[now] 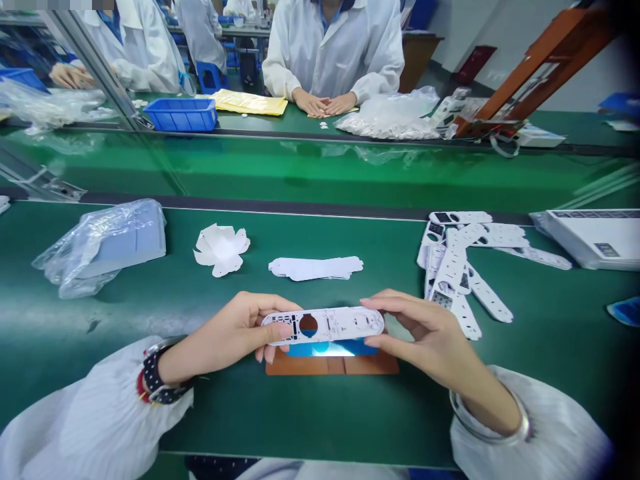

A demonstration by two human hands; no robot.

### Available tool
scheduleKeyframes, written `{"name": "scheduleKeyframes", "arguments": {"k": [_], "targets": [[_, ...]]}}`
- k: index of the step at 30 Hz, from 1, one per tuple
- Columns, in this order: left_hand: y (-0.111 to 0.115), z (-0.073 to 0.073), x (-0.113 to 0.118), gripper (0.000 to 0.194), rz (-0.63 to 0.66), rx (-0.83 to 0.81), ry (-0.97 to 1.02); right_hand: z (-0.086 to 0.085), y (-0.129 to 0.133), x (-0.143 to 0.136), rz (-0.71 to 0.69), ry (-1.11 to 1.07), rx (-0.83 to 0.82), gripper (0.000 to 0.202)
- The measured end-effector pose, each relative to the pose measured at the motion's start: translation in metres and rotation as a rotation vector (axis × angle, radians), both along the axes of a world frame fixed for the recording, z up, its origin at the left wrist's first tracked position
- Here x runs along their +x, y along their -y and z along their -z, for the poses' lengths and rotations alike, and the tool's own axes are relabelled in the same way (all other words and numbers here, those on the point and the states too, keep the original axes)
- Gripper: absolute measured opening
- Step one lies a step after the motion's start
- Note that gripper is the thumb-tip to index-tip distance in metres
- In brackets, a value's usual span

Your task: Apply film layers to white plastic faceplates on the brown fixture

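Observation:
A long white plastic panel [350, 324] with a round hole and small cutouts is held level between both hands. My left hand [250, 327] grips its left end, thumb on top near the cutouts. My right hand [417, 330] pinches the rounded right end between thumb and fingers. Beneath the panel, on the green table, lies an orange-brown plate [367, 366] with a shiny blue piece [333, 349] on it, partly hidden by the panel. Beyond them sits a flat stack of white strips [317, 268].
Similar white panels [453, 263] are piled at right, near a white wrapped box [600, 233]. Folded white paper [221, 249] and a plastic-bagged stack [130, 237] lie at left. A raised ledge [300, 207] crosses behind; a co-worker's hands [325, 103] are beyond.

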State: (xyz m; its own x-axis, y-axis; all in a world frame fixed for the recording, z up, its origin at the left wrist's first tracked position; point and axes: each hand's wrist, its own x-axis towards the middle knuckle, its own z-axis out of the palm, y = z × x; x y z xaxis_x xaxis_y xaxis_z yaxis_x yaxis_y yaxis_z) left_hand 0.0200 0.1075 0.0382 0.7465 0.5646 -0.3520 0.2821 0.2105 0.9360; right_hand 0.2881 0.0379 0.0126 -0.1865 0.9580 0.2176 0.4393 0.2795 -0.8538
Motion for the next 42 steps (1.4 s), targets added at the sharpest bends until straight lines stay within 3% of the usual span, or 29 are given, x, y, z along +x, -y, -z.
{"name": "scheduleKeyframes", "arguments": {"k": [3,7,13,17,23,42], "targets": [[0.001,0.004,0.000,0.037,0.010,-0.005,0.003,0.005,0.003,0.009,-0.036,0.007,-0.036,0.029],[-0.003,0.008,-0.008,0.043,-0.086,0.075,-0.050,0.015,0.011,0.023,0.051,-0.066,-0.099,0.030],[-0.002,0.019,-0.016,0.042,0.039,0.084,-0.265,0.027,0.024,0.026,0.073,0.006,-0.167,0.025],[0.006,0.028,-0.015,0.049,0.084,0.148,-0.328,0.028,0.024,0.022,0.074,0.044,-0.145,0.024],[0.014,0.034,-0.012,0.042,0.019,0.307,-0.330,0.028,0.023,0.020,0.073,0.084,-0.132,0.023],[0.018,0.037,-0.008,0.031,0.035,0.356,-0.313,0.029,0.022,0.016,0.070,0.128,-0.087,0.024]]}}
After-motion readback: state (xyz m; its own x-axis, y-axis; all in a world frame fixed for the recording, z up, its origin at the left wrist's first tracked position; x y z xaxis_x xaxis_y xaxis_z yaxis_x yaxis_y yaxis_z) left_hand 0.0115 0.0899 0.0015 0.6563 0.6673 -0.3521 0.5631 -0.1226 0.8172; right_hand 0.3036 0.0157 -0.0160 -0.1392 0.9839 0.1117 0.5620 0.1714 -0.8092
